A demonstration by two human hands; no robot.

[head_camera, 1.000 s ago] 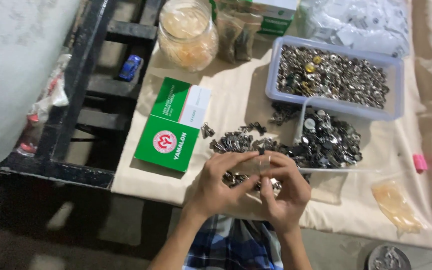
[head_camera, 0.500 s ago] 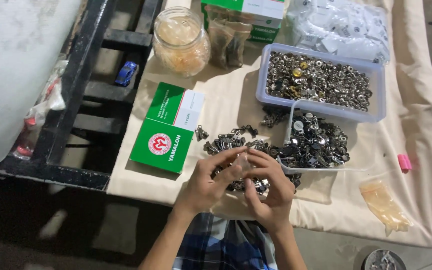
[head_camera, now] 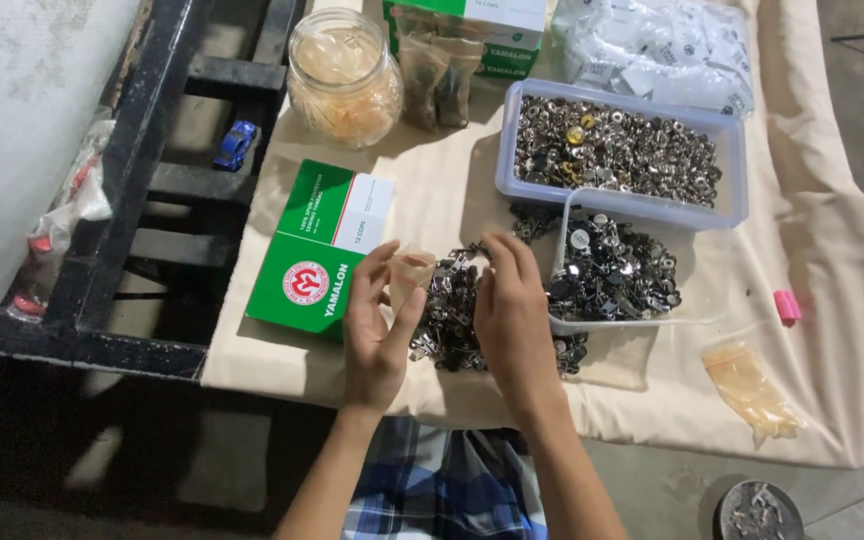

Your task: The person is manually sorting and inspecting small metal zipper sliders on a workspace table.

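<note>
My left hand (head_camera: 377, 325) pinches a small clear plastic bag (head_camera: 410, 270) between thumb and fingers, just right of a green and white box (head_camera: 317, 250). My right hand (head_camera: 512, 305) reaches fingers-down into a loose pile of small dark metal parts (head_camera: 452, 310) on the cream cloth (head_camera: 802, 200). Whether its fingers grip a part I cannot tell. Just right of that hand, a clear tray (head_camera: 617, 270) holds more metal parts.
A larger clear tub of silver and gold metal pieces (head_camera: 617, 150) sits behind the tray. A glass jar (head_camera: 342, 75), small packets (head_camera: 437, 70), another green box (head_camera: 497, 25) and plastic bags (head_camera: 662, 50) stand at the back. A pink object (head_camera: 787, 305) and a yellowish bag (head_camera: 752, 390) lie right. A black frame (head_camera: 152, 190) runs left.
My hands, joined together over the pile, have come apart. The left now holds the small bag up, and the right has dropped onto the metal parts.
</note>
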